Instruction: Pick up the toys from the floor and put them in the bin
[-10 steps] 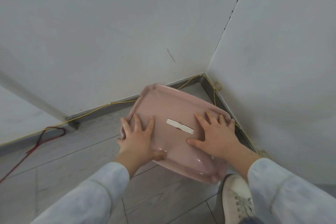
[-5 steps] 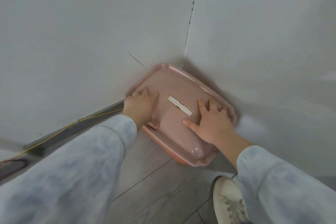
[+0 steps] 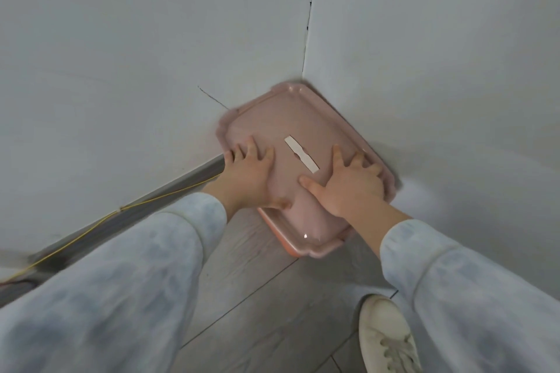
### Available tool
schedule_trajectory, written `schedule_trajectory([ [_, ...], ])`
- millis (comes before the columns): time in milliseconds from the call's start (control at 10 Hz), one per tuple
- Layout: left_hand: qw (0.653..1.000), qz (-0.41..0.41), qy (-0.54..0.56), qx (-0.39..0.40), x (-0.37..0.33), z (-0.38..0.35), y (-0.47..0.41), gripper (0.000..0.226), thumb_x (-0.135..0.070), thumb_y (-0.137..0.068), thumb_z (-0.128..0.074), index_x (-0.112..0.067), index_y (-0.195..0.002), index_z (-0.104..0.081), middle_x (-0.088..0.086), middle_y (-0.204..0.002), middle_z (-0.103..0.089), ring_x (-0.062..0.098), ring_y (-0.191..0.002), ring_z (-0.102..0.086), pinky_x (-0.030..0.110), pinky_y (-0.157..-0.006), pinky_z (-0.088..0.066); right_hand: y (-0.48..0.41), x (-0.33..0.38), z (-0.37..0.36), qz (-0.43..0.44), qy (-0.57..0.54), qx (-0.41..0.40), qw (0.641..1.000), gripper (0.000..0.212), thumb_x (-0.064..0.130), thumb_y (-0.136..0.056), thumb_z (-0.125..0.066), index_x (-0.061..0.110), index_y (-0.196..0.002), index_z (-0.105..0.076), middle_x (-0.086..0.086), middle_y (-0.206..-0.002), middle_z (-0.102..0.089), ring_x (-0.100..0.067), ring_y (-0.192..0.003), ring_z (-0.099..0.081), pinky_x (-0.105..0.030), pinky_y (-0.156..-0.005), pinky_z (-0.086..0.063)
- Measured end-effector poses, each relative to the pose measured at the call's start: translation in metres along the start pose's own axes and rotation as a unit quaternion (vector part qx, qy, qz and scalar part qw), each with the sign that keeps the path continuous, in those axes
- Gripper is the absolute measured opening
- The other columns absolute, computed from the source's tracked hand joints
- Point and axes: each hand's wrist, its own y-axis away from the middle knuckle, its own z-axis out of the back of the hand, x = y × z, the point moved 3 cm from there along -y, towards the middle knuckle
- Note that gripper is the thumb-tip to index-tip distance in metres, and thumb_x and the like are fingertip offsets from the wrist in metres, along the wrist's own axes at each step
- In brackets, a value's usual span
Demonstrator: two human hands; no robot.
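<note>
Both hands flat atop bin lid

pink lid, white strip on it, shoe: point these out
pink lid [image 3: 303,118]: head view, bare far part of its top
white strip [image 3: 301,153]: head view, its narrow middle
shoe [image 3: 385,333]: head view, its toe

I can read no text, brand, number or sign anywhere in my view. The only thing that looks like a label is a narrow whitish strip stuck across the middle of the glossy pink plastic bin lid, and its face is blank as far as I can make out. The white walls carry only a thin dark scratch, no writing, and the white lace-up shoe shows no logo I can make out.
</note>
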Motion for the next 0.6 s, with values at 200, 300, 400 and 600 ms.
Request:
schedule_trajectory([
  [200, 1.0, -0.002, -0.014, 0.016, 0.0, 0.001, -0.008, 0.137, -0.085, -0.056, -0.067, -0.022, -0.157, 0.001, 0.03, -0.16, 0.011, 0.059, -0.144, -0.004, 0.065, -0.116, -0.007, 0.001, 0.002, -0.001, -0.008, 0.024, 0.003, 1.0, 0.112, 0.097, -0.069, -0.017, 0.033, -0.157, 0.007, -0.017, -0.162, -0.012, -0.045, -0.134, -0.028, -0.049, -0.067, -0.036],
  [300, 1.0, -0.004, -0.017, 0.001, 0.003, 0.0, -0.004, 0.135, -0.087, -0.058, -0.064, -0.023, -0.157, 0.002, 0.028, -0.161, 0.01, 0.055, -0.146, -0.005, 0.062, -0.118, -0.008, 0.0, 0.002, 0.0, -0.011, 0.021, 0.0, 1.0, 0.112, 0.098, -0.068, -0.017, 0.034, -0.157, 0.007, -0.016, -0.163, -0.011, -0.044, -0.134, -0.028, -0.049, -0.069, -0.036],
  [400, 1.0, 0.001, -0.016, -0.026, 0.001, 0.001, 0.011, 0.124, -0.086, -0.063, -0.059, -0.028, -0.157, -0.002, 0.022, -0.163, 0.003, 0.047, -0.148, -0.006, 0.06, -0.118, -0.008, 0.007, -0.001, 0.003, -0.014, 0.003, 0.023, 1.0, 0.111, 0.098, -0.067, -0.019, 0.037, -0.157, 0.006, -0.013, -0.165, -0.008, -0.045, -0.135, -0.027, -0.053, -0.086, -0.039],
  [600, 0.992, 0.005, -0.012, -0.124, -0.01, 0.007, 0.053, 0.088, -0.069, -0.079, -0.055, -0.031, -0.152, -0.021, 0.015, -0.154, -0.026, 0.037, -0.142, -0.023, 0.056, -0.115, -0.02, 0.03, -0.018, 0.009, 0.028, -0.041, 0.009, 0.999, 0.099, 0.087, -0.076, -0.029, 0.029, -0.155, -0.015, -0.014, -0.159, -0.022, -0.044, -0.139, -0.033, -0.055, -0.11, -0.03],
])
